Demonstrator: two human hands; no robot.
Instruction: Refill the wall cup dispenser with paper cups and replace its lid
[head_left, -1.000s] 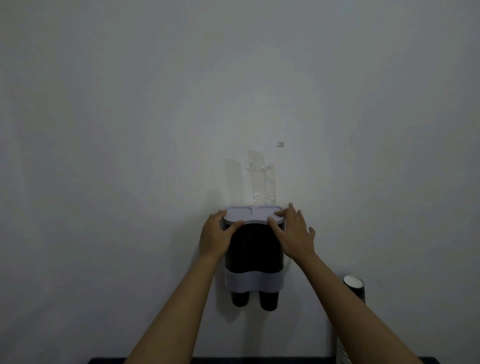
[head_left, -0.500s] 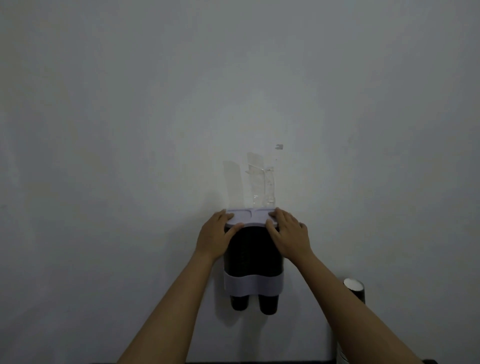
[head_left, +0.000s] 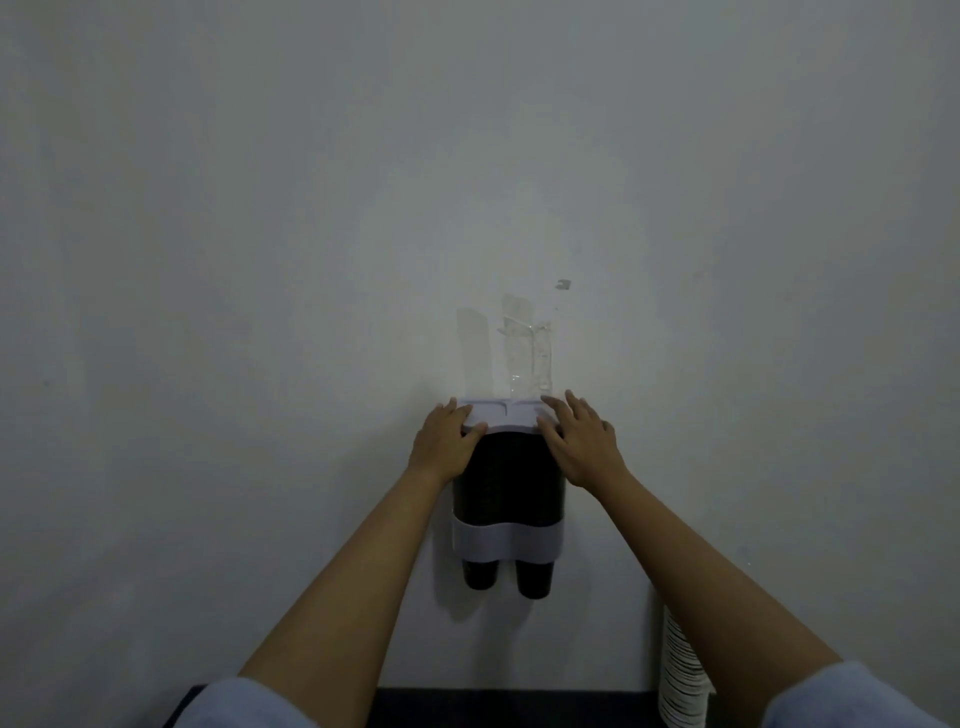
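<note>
Both hands are laid on the lid (head_left: 501, 414) of the wall cup dispenser (head_left: 508, 483): the left hand (head_left: 444, 441) is wrapped over its left corner, the right hand (head_left: 582, 441) pressed flat on its right end, fingers spread, nothing gripped. Compared with a second ago, the lid is seen lying flatter and squarer on the dark body, and the right palm has been moved further onto it. Two dark paper cups (head_left: 506, 577) are shown poking out below the grey band. The lid is judged nearly seated; a spare stack of cups (head_left: 683, 675) is left on the counter (head_left: 519, 709).
</note>
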